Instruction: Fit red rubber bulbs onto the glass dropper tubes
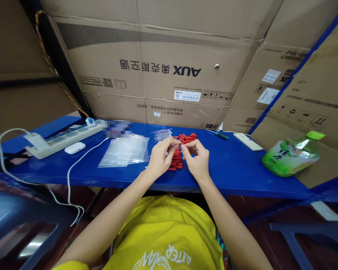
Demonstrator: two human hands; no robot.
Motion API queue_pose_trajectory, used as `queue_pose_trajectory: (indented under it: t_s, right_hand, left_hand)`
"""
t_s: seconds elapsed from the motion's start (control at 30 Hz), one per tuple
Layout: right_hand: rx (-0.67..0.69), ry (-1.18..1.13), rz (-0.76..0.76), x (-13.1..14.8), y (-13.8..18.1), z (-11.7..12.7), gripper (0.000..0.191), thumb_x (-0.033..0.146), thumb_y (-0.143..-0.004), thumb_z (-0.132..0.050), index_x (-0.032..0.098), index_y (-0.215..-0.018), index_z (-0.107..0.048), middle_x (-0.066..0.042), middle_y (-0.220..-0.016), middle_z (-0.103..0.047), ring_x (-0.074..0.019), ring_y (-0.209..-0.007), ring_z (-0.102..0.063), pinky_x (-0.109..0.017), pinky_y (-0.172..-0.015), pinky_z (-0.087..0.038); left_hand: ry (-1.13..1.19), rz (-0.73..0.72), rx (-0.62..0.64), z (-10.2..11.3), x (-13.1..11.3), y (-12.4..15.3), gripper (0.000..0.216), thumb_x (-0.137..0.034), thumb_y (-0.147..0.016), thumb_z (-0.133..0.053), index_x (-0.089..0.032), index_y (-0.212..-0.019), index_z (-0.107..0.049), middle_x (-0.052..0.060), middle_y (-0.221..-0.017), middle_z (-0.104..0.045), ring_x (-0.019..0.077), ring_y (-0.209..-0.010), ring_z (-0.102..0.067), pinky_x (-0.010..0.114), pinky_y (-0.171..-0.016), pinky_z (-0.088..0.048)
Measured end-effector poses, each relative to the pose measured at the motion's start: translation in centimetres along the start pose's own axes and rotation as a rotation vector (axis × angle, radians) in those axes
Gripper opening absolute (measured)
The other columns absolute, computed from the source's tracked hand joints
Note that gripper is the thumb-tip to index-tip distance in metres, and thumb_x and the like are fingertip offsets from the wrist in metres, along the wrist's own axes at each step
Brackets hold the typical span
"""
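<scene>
My left hand and my right hand meet above the blue table, fingertips pinched close together. Whatever sits between the fingertips is too small to make out. Below and between my hands lie several red pieces in a row. Behind them is a heap of more red pieces. Thin clear strips or sticks lie in a bundle just beyond my left hand. To its left, clear zip bags are spread flat on the table.
A power strip with a plugged-in charger and cable lies at the left, near a white earphone case. On the right are a screwdriver, a pale phone-like slab and a green-capped bottle. Cardboard walls the back.
</scene>
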State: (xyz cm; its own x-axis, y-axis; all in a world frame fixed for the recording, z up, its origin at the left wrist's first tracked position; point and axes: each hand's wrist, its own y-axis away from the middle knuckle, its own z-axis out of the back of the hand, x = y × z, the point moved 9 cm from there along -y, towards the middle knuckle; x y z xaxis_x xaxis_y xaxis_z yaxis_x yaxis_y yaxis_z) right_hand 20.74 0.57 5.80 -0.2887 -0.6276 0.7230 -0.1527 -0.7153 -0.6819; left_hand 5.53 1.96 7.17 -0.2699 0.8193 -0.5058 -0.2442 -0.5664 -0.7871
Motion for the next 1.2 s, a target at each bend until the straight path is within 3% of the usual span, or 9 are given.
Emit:
queue_pose_trajectory:
  t_s: [0.37,0.53,0.77,1.2]
  right_hand:
    - [0.043,0.005,-0.016,-0.6,-0.3,0.2,0.018,0.040,-0.096,-0.074,0.023,-0.091,-0.070,0.000,-0.074,-0.072,-0.0165,-0.060,-0.069,-0.031,-0.063,-0.055]
    - [0.034,0.002,-0.008,-1.1,-0.7,0.8,0.014,0.036,-0.092,-0.080,0.023,-0.095,-0.078,-0.003,-0.088,-0.080,-0.0179,-0.067,-0.073,-0.032,-0.069,-0.059]
    - [0.038,-0.050,-0.055,-2.1,-0.6,0.8,0.018,0.041,-0.089,-0.083,0.024,-0.094,-0.081,-0.004,-0.084,-0.081,-0.0228,-0.070,-0.078,-0.035,-0.070,-0.063]
    - [0.094,-0.185,-0.151,-1.8,-0.7,0.2,0.021,0.043,-0.084,-0.086,0.024,-0.090,-0.081,-0.003,-0.076,-0.080,-0.0217,-0.065,-0.077,-0.034,-0.060,-0.063]
  left_hand:
    - [-0.110,-0.046,0.033,0.2,0.0,0.0,0.013,-0.024,-0.107,-0.056,-0.020,-0.107,-0.068,0.005,-0.101,-0.077,0.0185,-0.091,-0.071,0.032,-0.082,-0.048]
    - [-0.137,-0.044,0.048,0.2,0.0,-0.1,0.013,-0.025,-0.107,-0.058,-0.020,-0.104,-0.069,0.005,-0.101,-0.079,0.0189,-0.091,-0.072,0.033,-0.085,-0.049]
    - [-0.016,0.004,0.045,0.2,0.3,-0.2,0.017,-0.029,-0.106,-0.059,-0.018,-0.100,-0.071,0.004,-0.085,-0.076,0.0142,-0.070,-0.066,0.026,-0.069,-0.049]
    - [-0.095,-0.075,0.144,-0.2,-0.3,0.0,0.015,-0.023,-0.106,-0.056,-0.020,-0.101,-0.069,0.005,-0.097,-0.077,0.0184,-0.089,-0.072,0.030,-0.081,-0.053]
